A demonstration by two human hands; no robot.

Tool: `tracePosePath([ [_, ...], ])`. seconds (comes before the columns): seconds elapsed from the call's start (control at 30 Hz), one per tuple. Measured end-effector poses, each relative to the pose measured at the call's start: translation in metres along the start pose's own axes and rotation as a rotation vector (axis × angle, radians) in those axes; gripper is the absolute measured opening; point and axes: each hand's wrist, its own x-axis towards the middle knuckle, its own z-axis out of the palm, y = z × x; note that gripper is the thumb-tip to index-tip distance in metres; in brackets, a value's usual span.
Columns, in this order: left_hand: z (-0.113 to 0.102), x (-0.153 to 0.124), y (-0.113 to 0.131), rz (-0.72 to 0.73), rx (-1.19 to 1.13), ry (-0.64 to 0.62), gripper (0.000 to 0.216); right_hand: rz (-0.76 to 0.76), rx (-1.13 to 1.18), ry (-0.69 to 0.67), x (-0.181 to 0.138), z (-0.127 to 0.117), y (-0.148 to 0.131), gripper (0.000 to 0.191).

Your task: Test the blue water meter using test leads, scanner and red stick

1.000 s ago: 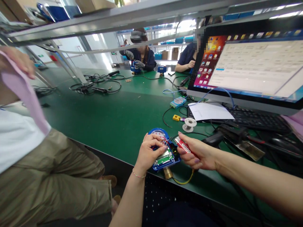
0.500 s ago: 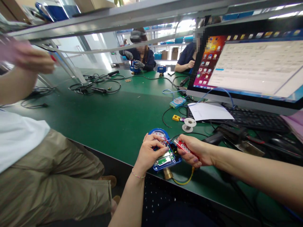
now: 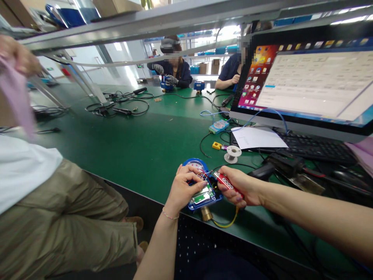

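An opened blue device housing lies at the bench's front edge, with a green circuit board and thin red and white wires inside. A brass fitting sticks out below it. My left hand rests over the housing, fingers curled and thumb meeting the forefinger by the wires; the fingers hide part of the board. In my right hand is a red tool with white lettering and a metal tip, wrapped by the fingers. Its tip points at the housing's right side, close to the wires; contact cannot be made out.
A solder spool and a yellow piece lie beyond my right hand. Monitor, keyboard and paper stand right. Black cables cover the far left. One person sits close left; two others work across the bench.
My hands, the housing and the red tool stay almost still. At the left, the nearby person's hand has moved further left, and the pink cloth it holds now hangs in view.
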Motion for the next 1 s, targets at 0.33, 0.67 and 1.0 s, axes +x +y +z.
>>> tracePosePath([
  [0.33,0.0006,0.0002,-0.0023,0.002,0.014,0.003,0.011,-0.023,0.071,0.054,-0.0056,0.0066,0.0026,0.042],
  [0.67,0.0003,0.0006,-0.0030,0.012,0.009,0.007,0.010,-0.025,0.078,0.050,-0.0047,0.0067,0.0012,0.045],
  [1.0,0.0002,-0.0007,-0.0017,-0.012,0.008,0.013,0.010,-0.055,-0.091,0.034,-0.0037,0.0049,0.0040,0.057],
])
